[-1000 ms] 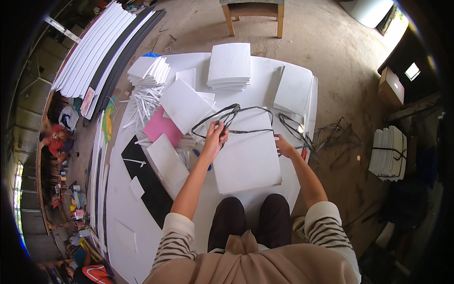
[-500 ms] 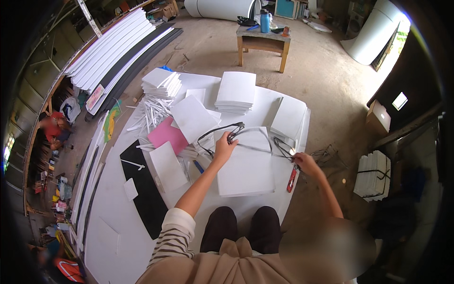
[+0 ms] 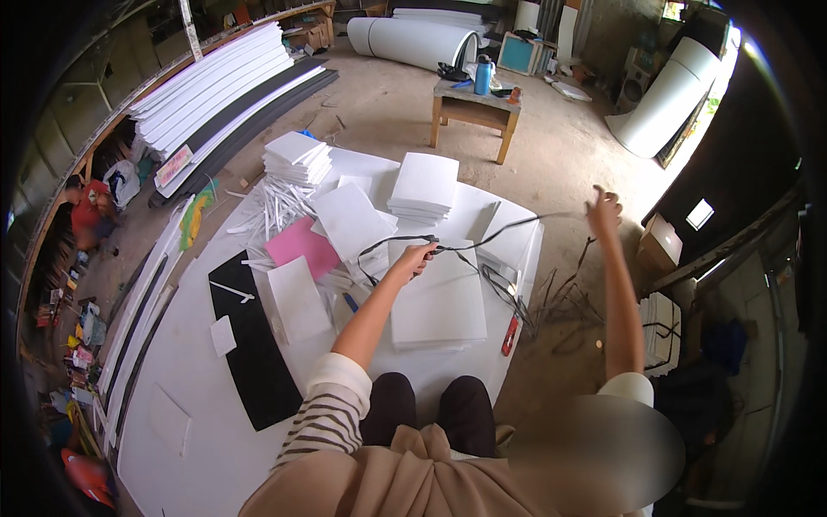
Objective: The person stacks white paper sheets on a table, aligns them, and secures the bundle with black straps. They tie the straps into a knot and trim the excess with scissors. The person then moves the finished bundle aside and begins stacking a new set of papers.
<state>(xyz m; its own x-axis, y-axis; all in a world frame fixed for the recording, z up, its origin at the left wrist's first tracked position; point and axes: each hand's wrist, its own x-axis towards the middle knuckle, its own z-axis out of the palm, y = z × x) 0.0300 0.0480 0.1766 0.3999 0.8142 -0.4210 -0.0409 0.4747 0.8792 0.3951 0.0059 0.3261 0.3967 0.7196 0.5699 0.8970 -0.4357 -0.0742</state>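
Observation:
A dark, thin strap [image 3: 517, 225] stretches between my hands, with a loop hanging left of my left hand. My left hand [image 3: 412, 261] is closed around the strap, above a stack of white foam sheets [image 3: 439, 302]. Raised past the table's right edge, my right hand [image 3: 605, 213] pinches the strap's other part, and a strand dangles below it. More loose strap [image 3: 504, 289] trails over the right table edge toward the floor. A red cutter knife [image 3: 510, 334] lies near that edge, to the right of the stack.
On the white table [image 3: 185, 353] are other white sheet stacks [image 3: 424, 185], a pink sheet [image 3: 303, 247], a black sheet [image 3: 256, 353] and white offcuts [image 3: 280, 196]. A strapped white bundle [image 3: 659, 332] stands on the floor at right. Ahead is a small wooden table [image 3: 474, 108] with a blue bottle.
My right hand has swung up and away to the right, drawing the strap out long. My left hand stays over the stack, still gripping the strap.

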